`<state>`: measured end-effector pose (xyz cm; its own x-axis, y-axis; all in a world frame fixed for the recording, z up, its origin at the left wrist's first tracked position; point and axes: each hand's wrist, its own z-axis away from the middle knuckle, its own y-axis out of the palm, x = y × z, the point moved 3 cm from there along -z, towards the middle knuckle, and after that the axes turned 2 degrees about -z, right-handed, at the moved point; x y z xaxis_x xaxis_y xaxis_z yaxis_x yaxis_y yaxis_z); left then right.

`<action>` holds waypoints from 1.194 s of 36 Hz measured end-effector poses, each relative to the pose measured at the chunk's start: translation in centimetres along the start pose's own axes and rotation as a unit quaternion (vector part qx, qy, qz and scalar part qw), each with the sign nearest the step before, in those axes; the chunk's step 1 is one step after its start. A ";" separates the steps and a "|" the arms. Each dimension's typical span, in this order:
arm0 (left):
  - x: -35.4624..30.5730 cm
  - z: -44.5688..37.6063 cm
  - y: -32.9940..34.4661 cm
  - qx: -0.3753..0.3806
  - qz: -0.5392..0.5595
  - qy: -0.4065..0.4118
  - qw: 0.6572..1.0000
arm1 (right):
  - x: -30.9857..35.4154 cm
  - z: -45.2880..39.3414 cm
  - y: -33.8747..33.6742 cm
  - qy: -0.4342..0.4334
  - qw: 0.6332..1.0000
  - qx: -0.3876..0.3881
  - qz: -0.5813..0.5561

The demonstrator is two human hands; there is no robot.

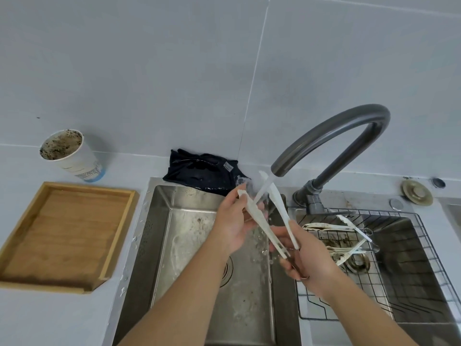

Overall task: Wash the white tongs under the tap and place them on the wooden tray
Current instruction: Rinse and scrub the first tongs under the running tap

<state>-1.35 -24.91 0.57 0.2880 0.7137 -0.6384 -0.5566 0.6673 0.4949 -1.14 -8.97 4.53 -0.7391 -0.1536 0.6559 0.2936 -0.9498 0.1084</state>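
Observation:
White tongs [281,208] stand spread open above the left sink basin, tips up, under water running from the dark curved tap [331,136]. My right hand [306,255] grips the tongs at their hinge end. My left hand [233,221] pinches the left arm of the tongs near its tip, thumb and fingers around it. The wooden tray [119,228] lies on the counter to the left of the sink and holds nothing.
Several dirty white tongs [349,236] lie on a wire rack [424,245] over the right basin. A black cloth [199,173] sits behind the steel sink [159,221]. A soiled paper cup [74,156] stands behind the tray. A round drain plug [417,192] lies at the far right.

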 end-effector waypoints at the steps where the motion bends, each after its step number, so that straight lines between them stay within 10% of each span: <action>1: 0.1 0.2 0.1 0.012 0.026 -0.007 1.000 | -0.1 0.0 0.0 0.005 1.000 0.011 -0.027; 11: 0.5 -0.1 -0.2 -0.053 -0.053 0.040 0.996 | -1.3 -1.2 0.2 0.034 0.993 0.041 -0.109; 26: 0.5 -1.5 -1.8 -0.158 -0.081 0.066 0.982 | -0.4 -0.5 -0.9 -0.160 0.924 -0.077 0.340; 43: 2.0 0.6 -2.4 -0.117 -0.081 0.012 0.990 | -2.1 -0.1 -0.7 -0.229 0.861 -0.057 0.450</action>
<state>0.99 -24.92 -1.55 0.3711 0.5946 -0.7133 -0.6705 0.7029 0.2372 0.17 -8.04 2.99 0.0803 -0.7432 0.6642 0.5417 -0.5268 -0.6550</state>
